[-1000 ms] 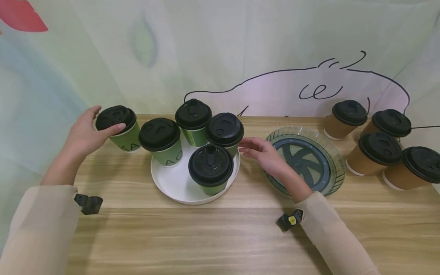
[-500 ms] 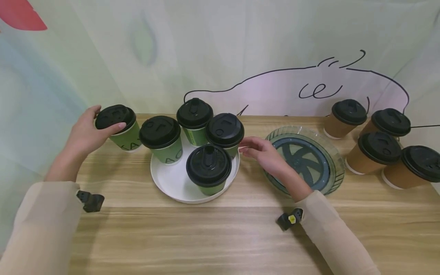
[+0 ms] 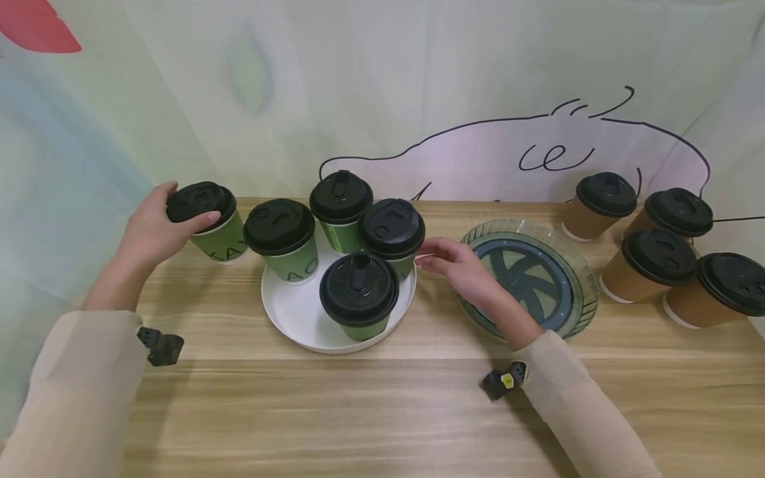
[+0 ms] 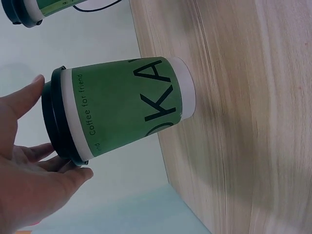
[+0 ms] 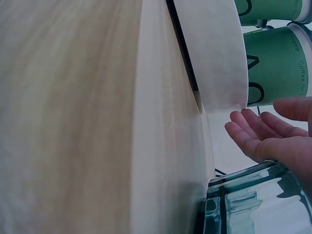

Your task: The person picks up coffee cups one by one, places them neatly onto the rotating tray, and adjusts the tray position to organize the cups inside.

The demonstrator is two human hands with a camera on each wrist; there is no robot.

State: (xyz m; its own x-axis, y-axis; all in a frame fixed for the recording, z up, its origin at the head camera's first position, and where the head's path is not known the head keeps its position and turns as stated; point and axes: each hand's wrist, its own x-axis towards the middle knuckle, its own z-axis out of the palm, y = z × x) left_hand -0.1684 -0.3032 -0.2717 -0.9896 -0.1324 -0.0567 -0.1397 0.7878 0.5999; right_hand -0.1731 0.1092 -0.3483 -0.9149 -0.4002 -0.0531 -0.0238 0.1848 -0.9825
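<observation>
The left hand [image 3: 152, 229] pinches the black lid [image 3: 202, 202] of the outer green cup [image 3: 222, 243], left of the white plate [image 3: 293, 325]; base contact with the desk [image 3: 382, 418] cannot be told. A loosely fitted lid could detach, since the grip bears mainly on it. Thumb and fingers span opposite sides. The right hand [image 3: 457, 265] is loosely spread, fingers extended toward the plate's right rim, contact unclear

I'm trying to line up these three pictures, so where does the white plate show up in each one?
Head: the white plate is just left of centre, with green cups on it.
Left wrist: not in it.
Right wrist: at the top, right of centre, above the right hand.
Shared landmark: the wooden tabletop, in all three views.
</observation>
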